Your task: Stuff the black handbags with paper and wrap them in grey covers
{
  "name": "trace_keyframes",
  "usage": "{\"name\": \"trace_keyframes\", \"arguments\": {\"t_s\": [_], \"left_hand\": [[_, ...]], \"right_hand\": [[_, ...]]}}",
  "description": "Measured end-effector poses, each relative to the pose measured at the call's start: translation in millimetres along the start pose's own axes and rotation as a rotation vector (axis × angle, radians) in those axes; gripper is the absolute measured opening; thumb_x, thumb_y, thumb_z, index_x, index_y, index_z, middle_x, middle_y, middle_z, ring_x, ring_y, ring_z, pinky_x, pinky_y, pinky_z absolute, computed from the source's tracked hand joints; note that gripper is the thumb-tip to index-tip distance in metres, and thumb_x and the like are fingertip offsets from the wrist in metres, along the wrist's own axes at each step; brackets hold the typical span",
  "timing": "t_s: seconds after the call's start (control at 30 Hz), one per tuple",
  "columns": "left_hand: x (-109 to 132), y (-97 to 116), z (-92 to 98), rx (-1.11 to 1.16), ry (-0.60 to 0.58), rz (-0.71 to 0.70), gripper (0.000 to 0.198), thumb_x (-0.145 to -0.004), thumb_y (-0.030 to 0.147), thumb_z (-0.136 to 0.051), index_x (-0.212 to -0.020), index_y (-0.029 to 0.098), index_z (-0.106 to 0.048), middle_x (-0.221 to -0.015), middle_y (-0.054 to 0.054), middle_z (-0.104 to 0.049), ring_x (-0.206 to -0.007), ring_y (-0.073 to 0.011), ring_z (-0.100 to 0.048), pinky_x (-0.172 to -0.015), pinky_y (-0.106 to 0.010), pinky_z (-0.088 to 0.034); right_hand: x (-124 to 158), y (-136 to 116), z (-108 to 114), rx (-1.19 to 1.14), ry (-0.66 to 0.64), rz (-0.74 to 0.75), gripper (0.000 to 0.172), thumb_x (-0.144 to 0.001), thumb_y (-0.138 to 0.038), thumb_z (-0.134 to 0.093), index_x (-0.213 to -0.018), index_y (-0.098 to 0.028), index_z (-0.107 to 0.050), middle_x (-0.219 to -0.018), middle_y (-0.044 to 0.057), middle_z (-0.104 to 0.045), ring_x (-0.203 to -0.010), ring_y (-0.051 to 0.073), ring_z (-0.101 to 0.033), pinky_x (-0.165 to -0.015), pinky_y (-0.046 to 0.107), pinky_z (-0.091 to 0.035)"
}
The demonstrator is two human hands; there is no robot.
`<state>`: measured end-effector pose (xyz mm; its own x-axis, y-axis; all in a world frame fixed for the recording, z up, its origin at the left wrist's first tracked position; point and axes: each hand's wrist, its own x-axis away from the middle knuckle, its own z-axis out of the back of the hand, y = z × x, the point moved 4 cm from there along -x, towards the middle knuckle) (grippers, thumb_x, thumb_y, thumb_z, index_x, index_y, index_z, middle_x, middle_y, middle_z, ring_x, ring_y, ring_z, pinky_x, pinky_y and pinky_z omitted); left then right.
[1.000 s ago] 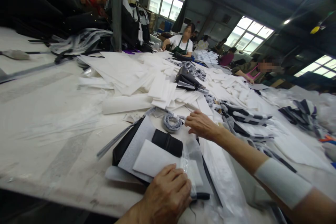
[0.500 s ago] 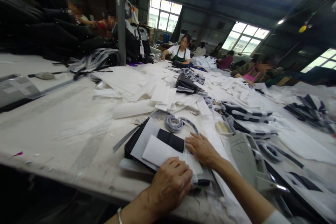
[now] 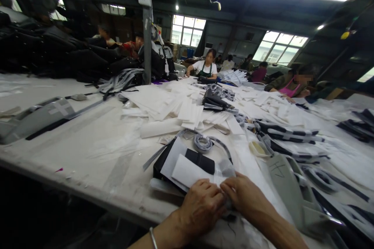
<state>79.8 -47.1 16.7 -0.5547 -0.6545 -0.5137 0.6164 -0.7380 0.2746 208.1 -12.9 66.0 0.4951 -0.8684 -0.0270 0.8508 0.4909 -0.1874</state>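
L hand (image 3: pixel 201 208) and R hand (image 3: pixel 248 198) both bare, skin only. L forearm (image 3: pixel 166 237) wears a thin silver bangle (image 3: pixel 152 238), plain round band just above wrist, cut off by near edge of view. R forearm (image 3: pixel 280 225) bare as far as view shows, no visible markings.

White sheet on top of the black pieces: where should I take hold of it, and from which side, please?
Probably best at its near edge, coming from above on your side. The white sheet lies flat on top of the grey sheet, and that edge is next to your left hand and right hand.
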Motion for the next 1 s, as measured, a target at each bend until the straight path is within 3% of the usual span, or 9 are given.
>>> {"name": "trace_keyframes", "arguments": {"t_s": [0.13, 0.23, 0.33, 0.43, 0.53, 0.6, 0.7, 0.9, 1.0], "left_hand": [[0.4, -1.6, -1.2, -0.031, -0.021, 0.007, 0.02, -0.091, 0.038, -0.067, -0.09, 0.021, -0.057, -0.09, -0.001, -0.066, -0.089, -0.0209, -0.061, -0.088, -0.036, -0.049], [0.1, -0.9, -2.9, -0.027, -0.043, 0.013, 0.018, -0.093, 0.037, -0.066, -0.094, 0.02, -0.059, -0.093, -0.001, -0.067, -0.091, -0.021, -0.062, -0.09, -0.037, -0.049], [-1.5, 1.5, 0.9, 0.007, -0.079, 0.004, 0.018, -0.094, 0.036, -0.065, -0.1, 0.019, -0.061, -0.1, -0.004, -0.069, -0.099, -0.0214, -0.063, -0.095, -0.037, -0.048], [0.2, 2.1, 16.9, 0.017, -0.138, -0.08, 0.027, -0.095, 0.035, -0.063, -0.115, 0.017, -0.059, -0.117, -0.007, -0.067, -0.114, -0.0212, -0.06, -0.104, -0.036, -0.043], [12.8, -12.7, 47.7, -0.08, -0.137, -0.124, 0.031, -0.096, 0.03, -0.059, -0.124, 0.017, -0.056, -0.125, -0.007, -0.065, -0.12, -0.0212, -0.058, -0.117, -0.041, -0.032], [27.2, -33.5, 72.1, -0.179, -0.088, -0.071, 0.03, -0.097, 0.033, -0.059, -0.124, 0.02, -0.058, -0.126, -0.005, -0.066, -0.127, -0.0253, -0.055, -0.121, -0.051, -0.021], [51.1, -63.1, 98.2, -0.29, -0.058, -0.008, 0.036, -0.097, 0.035, -0.06, -0.131, 0.025, -0.057, -0.133, -0.004, -0.064, -0.131, -0.0275, -0.053, -0.117, -0.051, -0.027], [69.3, -75.8, 97.0, -0.249, -0.079, 0.056, 0.033, -0.097, 0.028, -0.06, -0.129, 0.027, -0.058, -0.13, -0.003, -0.067, -0.124, -0.0239, -0.059, -0.111, -0.046, -0.037], [68.3, -75.8, 91.9, -0.206, -0.075, 0.091, 0.032, -0.095, 0.027, -0.062, -0.128, 0.028, -0.06, -0.127, -0.002, -0.068, -0.123, -0.0228, -0.06, -0.11, -0.046, -0.039]], "right_hand": [[-22.6, 2.4, 6.2, -0.043, 0.13, -0.07, 0.032, -0.1, -0.026, -0.043, -0.094, -0.026, -0.074, -0.094, 0.003, -0.078, -0.088, 0.022, -0.072, -0.093, 0.035, -0.048], [-29.6, 8.0, -14.5, 0.052, 0.184, -0.172, 0.032, -0.1, -0.028, -0.044, -0.114, -0.019, -0.071, -0.105, 0.01, -0.077, -0.094, 0.026, -0.072, -0.085, 0.037, -0.051], [-23.3, 10.0, -43.6, 0.229, 0.236, -0.051, 0.034, -0.097, -0.019, -0.043, -0.118, -0.019, -0.069, -0.12, 0.012, -0.072, -0.104, 0.03, -0.069, -0.095, 0.046, -0.047], [-14.7, 9.4, -57.2, 0.311, 0.287, 0.064, 0.039, -0.096, -0.012, -0.039, -0.119, -0.024, -0.069, -0.13, 0.009, -0.067, -0.112, 0.03, -0.065, -0.101, 0.054, -0.04], [-13.8, 6.6, -53.1, 0.279, 0.294, -0.015, 0.032, -0.101, -0.021, -0.042, -0.118, -0.023, -0.069, -0.123, 0.009, -0.071, -0.11, 0.029, -0.066, -0.105, 0.056, -0.037], [-15.5, 2.5, -47.5, 0.238, 0.298, -0.072, 0.03, -0.102, -0.028, -0.046, -0.122, -0.02, -0.067, -0.119, 0.01, -0.073, -0.11, 0.028, -0.065, -0.109, 0.054, -0.033], [-17.6, -3.7, -43.0, 0.23, 0.306, -0.078, 0.033, -0.102, -0.032, -0.049, -0.125, -0.016, -0.064, -0.117, 0.012, -0.073, -0.11, 0.028, -0.065, -0.112, 0.053, -0.03], [-22.0, -8.4, -33.2, 0.27, 0.309, -0.055, 0.031, -0.098, -0.028, -0.055, -0.124, -0.013, -0.065, -0.111, 0.015, -0.074, -0.104, 0.03, -0.066, -0.109, 0.058, -0.033], [-26.8, -21.5, -23.4, 0.274, 0.383, -0.032, 0.033, -0.093, -0.022, -0.058, -0.124, -0.012, -0.065, -0.122, 0.018, -0.07, -0.114, 0.036, -0.063, -0.11, 0.062, -0.032]]}}
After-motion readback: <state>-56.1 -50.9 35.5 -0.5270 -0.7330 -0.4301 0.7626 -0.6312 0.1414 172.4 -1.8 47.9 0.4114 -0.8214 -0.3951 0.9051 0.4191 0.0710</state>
